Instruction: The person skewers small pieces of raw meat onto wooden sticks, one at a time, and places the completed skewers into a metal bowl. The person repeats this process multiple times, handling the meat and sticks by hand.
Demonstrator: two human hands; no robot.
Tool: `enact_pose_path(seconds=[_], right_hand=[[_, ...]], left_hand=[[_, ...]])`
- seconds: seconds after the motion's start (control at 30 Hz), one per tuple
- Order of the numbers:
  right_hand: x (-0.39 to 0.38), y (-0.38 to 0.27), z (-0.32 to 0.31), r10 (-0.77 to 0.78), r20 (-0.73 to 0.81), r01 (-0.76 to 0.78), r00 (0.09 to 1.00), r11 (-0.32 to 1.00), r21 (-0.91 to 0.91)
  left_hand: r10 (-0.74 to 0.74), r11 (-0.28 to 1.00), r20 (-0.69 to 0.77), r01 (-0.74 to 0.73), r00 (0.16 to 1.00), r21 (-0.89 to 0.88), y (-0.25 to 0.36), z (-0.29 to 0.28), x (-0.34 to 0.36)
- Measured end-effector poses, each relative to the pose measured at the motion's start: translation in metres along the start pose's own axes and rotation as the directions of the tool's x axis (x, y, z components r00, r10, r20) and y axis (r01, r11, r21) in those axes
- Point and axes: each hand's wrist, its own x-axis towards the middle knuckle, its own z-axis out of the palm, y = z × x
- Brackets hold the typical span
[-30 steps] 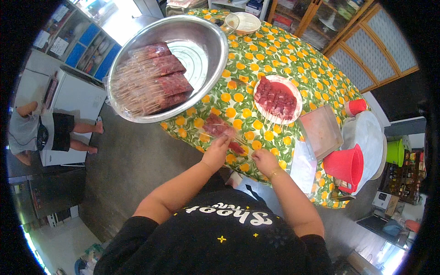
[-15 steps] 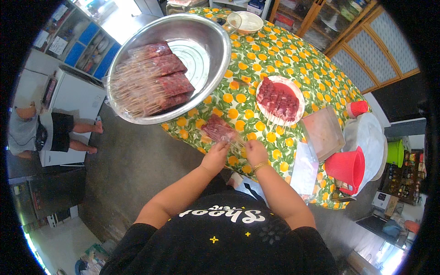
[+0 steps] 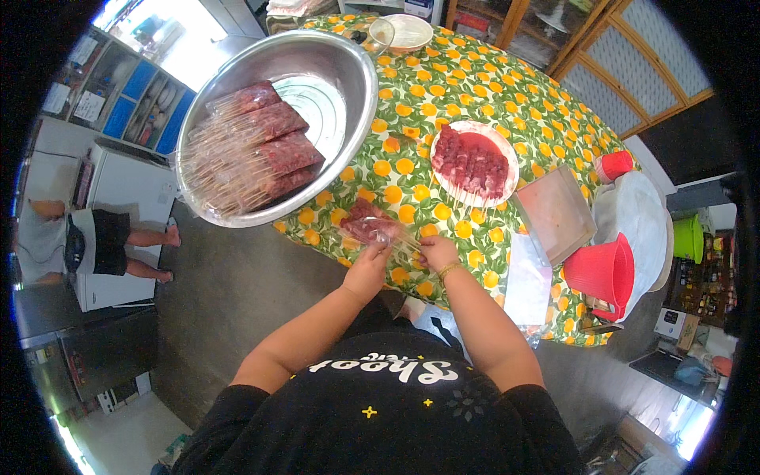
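Note:
A clear plastic bag of raw meat skewers [image 3: 370,224] lies at the near edge of the table. My left hand [image 3: 367,271] is closed on the bag's near side, just below the meat. My right hand [image 3: 439,254] pinches around the bare stick ends, where the bag's edge also seems to be. To the right, an oval white plate [image 3: 513,162] bears more meat skewers [image 3: 475,168] in a red pool of juice. At the left stands a big metal basin [image 3: 360,79] with several stacked bags of packed skewers [image 3: 273,127], their sticks pointing left.
A flower-and-orange tablecloth [image 3: 475,87] covers the table. Right of the plate are a shallow tray [image 3: 556,215], white plastic bags [image 3: 528,281], a red basket [image 3: 603,273] and a red cup [image 3: 613,165]. A white plate [image 3: 409,33] sits at the back. Another person [image 3: 103,241] stands far left.
The view has shifted slightly, with the table contents a little further left. Both hands keep hold of the bagged skewers; the right hand's grip looks slightly changed.

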Motion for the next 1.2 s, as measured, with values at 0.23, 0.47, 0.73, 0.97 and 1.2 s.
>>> enact_pose_path(seconds=[0.23,0.47,0.73,0.97,1.2], right_hand=[[-0.020,-0.009,0.009,0.230,-0.022,-0.214,0.973,0.933,0.291],[-0.010,-0.033,-0.014,0.028,-0.079,-0.050,0.996,0.955,-0.292],[0.048,-0.091,-0.075,-0.402,-0.439,-0.029,0.803,0.710,-0.703],[0.081,-0.056,-0.097,-0.108,-0.359,-0.062,0.927,0.900,-0.432],[-0.001,-0.065,-0.128,-0.112,-0.328,0.117,0.938,0.993,-0.006]], left_hand=[[-0.027,1.000,0.008,0.027,1.000,0.002,0.002,0.000,0.000],[-0.038,0.996,0.044,0.035,0.998,0.080,0.009,-0.007,0.000],[-0.034,0.995,0.022,0.031,0.999,0.093,0.010,-0.008,0.006],[-0.186,0.982,0.004,0.186,0.983,-0.028,0.005,-0.010,0.009],[-0.288,0.952,-0.007,0.287,0.958,0.107,0.007,-0.018,0.009]])
